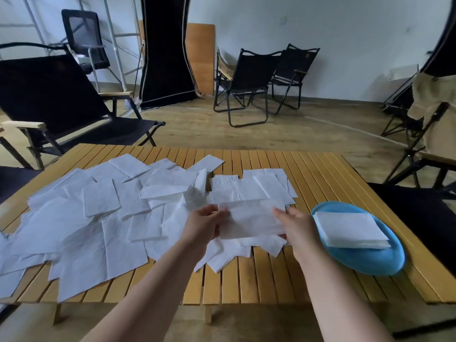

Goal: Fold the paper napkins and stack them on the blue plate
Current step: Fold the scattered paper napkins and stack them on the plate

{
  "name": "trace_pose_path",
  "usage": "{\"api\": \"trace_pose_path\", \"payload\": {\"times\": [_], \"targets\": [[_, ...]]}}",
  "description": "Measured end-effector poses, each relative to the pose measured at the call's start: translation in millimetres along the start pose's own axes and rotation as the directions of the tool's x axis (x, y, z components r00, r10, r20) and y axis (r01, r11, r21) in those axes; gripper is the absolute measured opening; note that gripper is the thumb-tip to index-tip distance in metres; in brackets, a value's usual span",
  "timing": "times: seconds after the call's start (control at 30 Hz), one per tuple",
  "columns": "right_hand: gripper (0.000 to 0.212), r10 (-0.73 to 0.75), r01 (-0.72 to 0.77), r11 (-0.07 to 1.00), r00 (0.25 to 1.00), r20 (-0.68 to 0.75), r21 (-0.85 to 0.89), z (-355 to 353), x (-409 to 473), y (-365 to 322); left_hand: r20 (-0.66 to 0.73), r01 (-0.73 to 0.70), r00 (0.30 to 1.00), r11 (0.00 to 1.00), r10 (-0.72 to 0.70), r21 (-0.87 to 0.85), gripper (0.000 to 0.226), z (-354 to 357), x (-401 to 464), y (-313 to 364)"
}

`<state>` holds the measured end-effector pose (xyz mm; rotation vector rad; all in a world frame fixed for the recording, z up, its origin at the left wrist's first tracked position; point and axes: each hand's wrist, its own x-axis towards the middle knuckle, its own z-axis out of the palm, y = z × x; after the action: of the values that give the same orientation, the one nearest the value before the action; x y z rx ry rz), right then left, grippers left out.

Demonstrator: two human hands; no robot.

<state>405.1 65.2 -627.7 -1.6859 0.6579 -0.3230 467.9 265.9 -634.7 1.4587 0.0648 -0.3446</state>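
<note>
I've got one napkin (pixel 251 219) up off the bench (pixel 271 280), held btwn both hands. My left hand (pixel 204 224) pinches its left end w/ curled fingers (pixel 209 211), thumb side toward me. My right hand (pixel 296 227) grips the right end, fingers (pixel 280 213) wrapped over the top edge. So both sets of fingers are closed narrow on the paper, neither is free.

The napkin looks folded once already: a long strip, long axis running left-right across my front, roughly level. Prob needs one more fold, end to end, to match the ones already stacked.

What matters for the next move: the blue plate (pixel 370 260) sits to the right of the strip, near my right hand and just beside its wrist, well apart from my left. It already carries a neat stack of folded napkins (pixel 350 230), squarish, edges about lined up. So I'd judge the left end should swing over to the right end, then the right hand carries it across, a short trip.

Rest of the job is big: loose pile of unfolded napkins (pixel 86 218) covers the left and centre of the bench, overlapping every which way, some hanging off the near-left edge. Early days, I'd say.

Risk: thin paper, may sag or skew mid-fold.
</note>
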Motion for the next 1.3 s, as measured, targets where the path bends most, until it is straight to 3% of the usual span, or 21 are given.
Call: {"api": "trace_pose_path", "payload": {"times": [0.13,0.37,0.5,0.57,0.63,0.73,0.87,1.07,1.13,1.2,1.3], "targets": [[0.014,-0.038,0.025,0.992,0.994,-0.105,-0.12,-57,24,-3,0.064,-0.045,0.997,0.994,0.039,0.104,0.005,65,18,12],[0.024,-0.033,-0.059,0.944,0.962,-0.272,-0.324,-167,62,7,0.223,-0.028,0.975,0.975,-0.022,0.22,0.024,189,35,-3],[0.017,-0.049,-0.076,0.905,0.959,-0.28,-0.418,-206,79,18,0.239,-0.028,0.97,0.951,-0.049,0.309,0.023,236,44,-17],[0.033,-0.07,-0.07,0.882,0.958,-0.277,-0.465,-215,85,23,0.229,-0.052,0.973,0.928,-0.036,0.368,0.015,253,52,-25],[0.019,-0.066,-0.084,0.866,0.958,-0.28,-0.493,-220,91,29,0.213,-0.08,0.977,0.888,-0.02,0.452,0.014,263,56,-31],[0.016,-0.08,-0.085,0.845,0.956,-0.282,-0.527,-222,100,36,0.19,-0.101,0.982,0.841,-0.002,0.532,0.014,267,55,-36],[0.03,-0.097,-0.082,0.819,0.956,-0.278,-0.567,-216,105,42,0.15,-0.102,0.989,0.806,0.017,0.583,0.018,267,57,-46],[0.033,-0.094,-0.108,0.781,0.953,-0.287,-0.615,-210,111,55,0.148,-0.121,0.988,0.779,0.037,0.615,0.012,261,57,-52],[0.034,-0.123,-0.118,0.752,0.942,-0.313,-0.649,-208,109,57,0.148,-0.148,0.987,0.768,0.069,0.624,0.022,260,55,-55],[0.042,-0.212,-0.109,0.643,0.926,-0.313,-0.758,-206,105,58,0.184,-0.257,0.966,0.693,0.179,0.674,0.043,260,54,-60],[0.041,-0.298,-0.041,0.459,0.934,-0.197,-0.888,-203,103,64,0.327,-0.459,0.88,0.439,0.344,0.773,0.047,257,50,-63]]}}
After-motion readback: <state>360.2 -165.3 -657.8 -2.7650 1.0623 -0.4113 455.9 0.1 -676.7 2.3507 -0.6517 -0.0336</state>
